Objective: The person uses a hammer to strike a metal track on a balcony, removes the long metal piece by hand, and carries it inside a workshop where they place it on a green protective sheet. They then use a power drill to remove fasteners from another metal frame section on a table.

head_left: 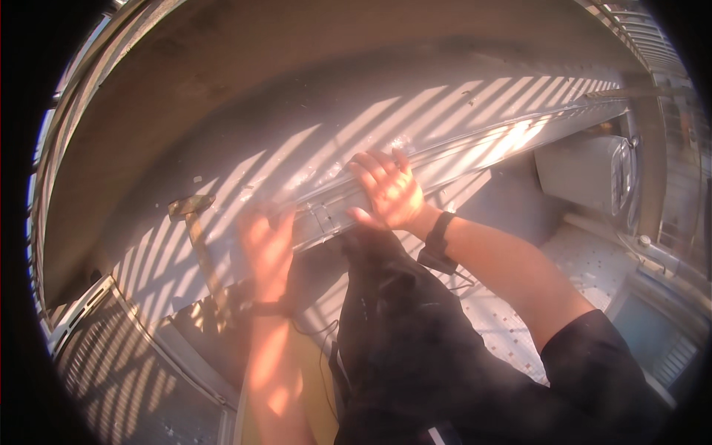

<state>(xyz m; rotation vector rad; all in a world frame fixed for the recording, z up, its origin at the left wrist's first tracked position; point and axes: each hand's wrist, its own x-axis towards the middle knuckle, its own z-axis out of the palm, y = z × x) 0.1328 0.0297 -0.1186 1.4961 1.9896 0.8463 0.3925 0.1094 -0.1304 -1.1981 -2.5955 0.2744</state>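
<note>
A long pale metal rail (460, 152) runs across the middle of the view; its long axis climbs from the lower left, near the left hand (268, 248), toward the upper right, where it ends close to a white machine (586, 174) with a round door; the fisheye lens bends it slightly. The rail is grey-white, narrow and channel-shaped, with a flat face and a raised lip; bars of sunlight and shadow stripe it along its whole length, and the stretch toward the upper right glares brightest. It lies against a broad grey surface (245, 96) behind it, striped the same way.

The right hand (386, 191) grips the rail near its middle; the fingers curl over the upper lip, the thumb sits under the lower edge; a dark band (437, 231) wraps the wrist. The left hand lies flat against the rail's lower-left stretch, fingers together and pointing up, palm pressed on; it is blurred, so whether the fingers hook round anything I cannot tell.

A rusty bracket (191, 206) sits on the grey surface just left of the left hand; a dark garment (415, 334) fills the lower middle; a pale speckled floor (586, 259) shows to the right below the rail.
</note>
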